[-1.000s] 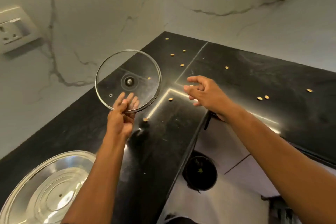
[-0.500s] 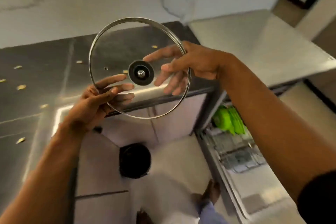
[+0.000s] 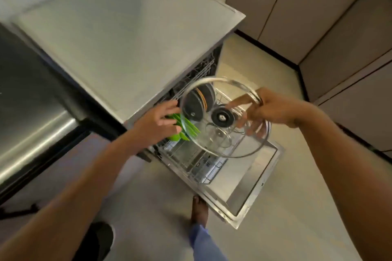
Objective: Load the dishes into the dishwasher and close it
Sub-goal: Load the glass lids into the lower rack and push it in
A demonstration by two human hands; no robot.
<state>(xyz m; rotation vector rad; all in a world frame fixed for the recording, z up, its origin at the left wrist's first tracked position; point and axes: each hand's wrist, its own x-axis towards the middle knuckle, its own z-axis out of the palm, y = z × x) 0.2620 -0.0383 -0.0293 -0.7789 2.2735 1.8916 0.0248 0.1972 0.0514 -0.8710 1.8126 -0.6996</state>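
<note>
Glass lid (image 3: 231, 140) over the open dishwasher (image 3: 250, 178) rack.
Right hand (image 3: 273, 108) grips the lid's metal rim; left hand (image 3: 154, 123) hangs relaxed, fingers apart. Likely rigid, slippery, breakable: hold rim or knob.

A pale grey counter (image 3: 127, 34) extended over the appliance bay. A stainless steel panel (image 3: 31, 125) stood to its left. Beige cabinet doors (image 3: 318, 6) lined the far wall above a dark skirting strip (image 3: 273, 51). The floor (image 3: 297, 207) was light-coloured tile.
</note>
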